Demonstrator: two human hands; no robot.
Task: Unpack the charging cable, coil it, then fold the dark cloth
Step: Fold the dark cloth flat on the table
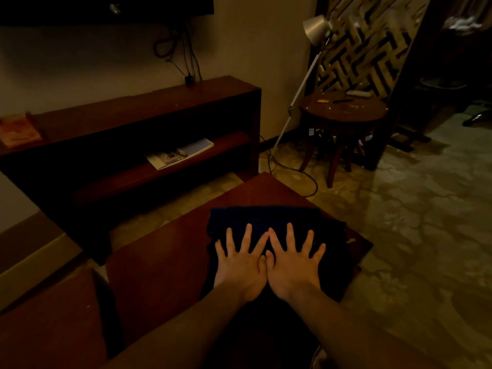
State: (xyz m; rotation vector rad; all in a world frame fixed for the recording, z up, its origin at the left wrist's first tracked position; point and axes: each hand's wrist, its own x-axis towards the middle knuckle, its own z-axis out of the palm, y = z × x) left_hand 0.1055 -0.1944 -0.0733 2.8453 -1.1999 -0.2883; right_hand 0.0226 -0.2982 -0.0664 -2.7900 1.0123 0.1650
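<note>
A dark blue cloth (255, 217) lies folded in layers on the right end of a reddish-brown wooden table (159, 262). My left hand (239, 265) and my right hand (292, 265) press flat on top of it, side by side, fingers straight and spread, thumbs touching. A small pale object (351, 241) pokes out at the cloth's right edge; I cannot tell what it is. No charging cable is clearly visible.
A low dark wooden shelf unit (149, 107) stands ahead on the left, with a magazine (179, 153) on its lower shelf. A round side table (343, 110) and a floor lamp (316, 27) stand at the right. A black cord (298, 171) trails on the patterned carpet.
</note>
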